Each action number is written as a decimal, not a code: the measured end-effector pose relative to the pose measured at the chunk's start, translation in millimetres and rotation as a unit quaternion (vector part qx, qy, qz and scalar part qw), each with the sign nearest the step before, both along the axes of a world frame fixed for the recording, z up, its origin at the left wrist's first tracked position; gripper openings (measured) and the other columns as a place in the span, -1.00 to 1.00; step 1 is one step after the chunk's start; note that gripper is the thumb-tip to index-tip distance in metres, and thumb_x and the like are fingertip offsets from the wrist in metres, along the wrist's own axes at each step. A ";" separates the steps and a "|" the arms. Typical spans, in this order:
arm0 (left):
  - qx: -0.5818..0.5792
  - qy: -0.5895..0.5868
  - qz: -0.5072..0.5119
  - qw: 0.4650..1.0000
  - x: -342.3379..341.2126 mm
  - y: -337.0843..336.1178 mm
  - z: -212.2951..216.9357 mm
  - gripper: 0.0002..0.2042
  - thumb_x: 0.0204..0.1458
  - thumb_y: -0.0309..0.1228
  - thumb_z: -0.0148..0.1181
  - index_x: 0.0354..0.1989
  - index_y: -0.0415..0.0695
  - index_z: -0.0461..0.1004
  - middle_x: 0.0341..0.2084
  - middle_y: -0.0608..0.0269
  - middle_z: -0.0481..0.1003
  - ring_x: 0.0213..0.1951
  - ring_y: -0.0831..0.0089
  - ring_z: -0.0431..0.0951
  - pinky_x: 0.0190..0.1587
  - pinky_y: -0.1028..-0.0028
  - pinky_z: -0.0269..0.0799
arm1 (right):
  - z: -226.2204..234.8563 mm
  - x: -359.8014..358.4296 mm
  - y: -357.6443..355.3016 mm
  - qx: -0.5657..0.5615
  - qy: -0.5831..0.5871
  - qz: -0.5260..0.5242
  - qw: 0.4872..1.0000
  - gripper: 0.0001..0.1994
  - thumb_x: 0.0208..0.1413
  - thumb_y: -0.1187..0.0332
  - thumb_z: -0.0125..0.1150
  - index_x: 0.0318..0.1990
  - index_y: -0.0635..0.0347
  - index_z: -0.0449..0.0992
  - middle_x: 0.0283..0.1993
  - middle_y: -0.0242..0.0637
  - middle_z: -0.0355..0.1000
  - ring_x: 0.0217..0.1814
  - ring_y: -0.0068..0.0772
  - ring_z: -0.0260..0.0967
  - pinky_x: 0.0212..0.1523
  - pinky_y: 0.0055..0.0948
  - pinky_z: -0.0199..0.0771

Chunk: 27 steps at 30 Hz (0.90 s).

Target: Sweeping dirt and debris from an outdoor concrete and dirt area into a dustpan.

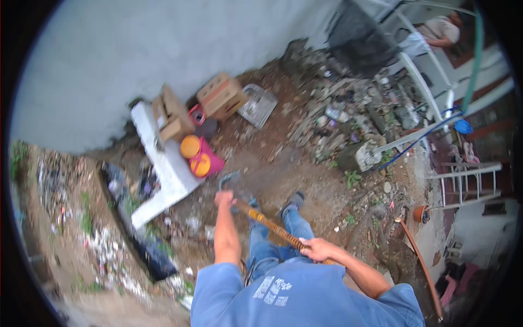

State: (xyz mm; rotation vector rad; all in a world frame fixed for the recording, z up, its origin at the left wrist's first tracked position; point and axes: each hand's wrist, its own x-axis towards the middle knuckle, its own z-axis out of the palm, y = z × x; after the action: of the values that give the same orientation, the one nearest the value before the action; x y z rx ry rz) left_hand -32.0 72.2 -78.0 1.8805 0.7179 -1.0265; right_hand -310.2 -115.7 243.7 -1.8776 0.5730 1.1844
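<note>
Toward the left, a dark trench is running beside a white L-shaped low wall. An open cardboard box is resting against that wall, and a pink container is lying just beside it, with rounded yellow-orange parts showing. My left grip is clenching the far end of a long-handled tool, near a bluish metal piece whose exact shape I cannot make out. The brown-and-yellow handle is slanting across in front of my legs, tilting down to the right. My right grip is closing around it nearer my body, at my waist. Beyond, a rubble heap is spreading over the bare soil. Farther right, a terracotta pot is standing near a white ladder-like rack, and at the upper right another person is showing.
</note>
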 end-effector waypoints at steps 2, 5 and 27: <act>-0.008 0.052 -0.157 0.986 -6.4 -20.0 27.6 -0.90 -0.13 -0.47 0.03 -0.53 -0.27 0.34 -0.72 0.14 0.37 -0.70 0.31 0.42 -0.72 0.36 0.37 | 1.2 -17.0 -11.1 -0.020 -0.005 -0.057 0.998 -0.41 0.03 0.18 -0.05 0.18 0.24 -0.01 -0.63 -0.18 0.40 -0.64 -0.35 0.38 -0.51 -0.41 0.43; -0.046 0.069 -0.105 0.991 -47.2 49.9 35.4 -0.90 -0.16 -0.38 0.00 -0.52 -0.13 0.35 -0.62 0.19 0.33 -0.60 0.33 0.36 -0.60 0.38 0.29 | 7.3 -31.3 -14.0 -0.043 -0.036 -0.067 0.996 -0.40 0.03 0.19 -0.04 0.18 0.26 -0.02 -0.63 -0.21 0.40 -0.66 -0.37 0.38 -0.54 -0.40 0.43; -0.126 -0.011 -0.116 0.985 -261.0 114.9 87.4 -0.75 -0.15 -0.24 0.07 -0.74 -0.10 0.35 -0.81 0.33 0.26 -0.69 0.52 0.30 -0.65 0.53 0.21 | -154.3 -44.6 -152.5 0.003 0.208 -0.145 0.967 -0.84 -0.29 0.40 0.15 -0.46 0.22 0.47 -0.45 -0.23 0.44 -0.52 -0.35 0.41 -0.47 -0.30 0.45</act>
State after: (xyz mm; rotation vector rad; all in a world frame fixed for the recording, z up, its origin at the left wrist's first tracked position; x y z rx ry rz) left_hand -293.0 187.1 9.5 1.7780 0.3416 -1.1810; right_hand -354.8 -268.2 89.5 -1.4775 1.0334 1.3821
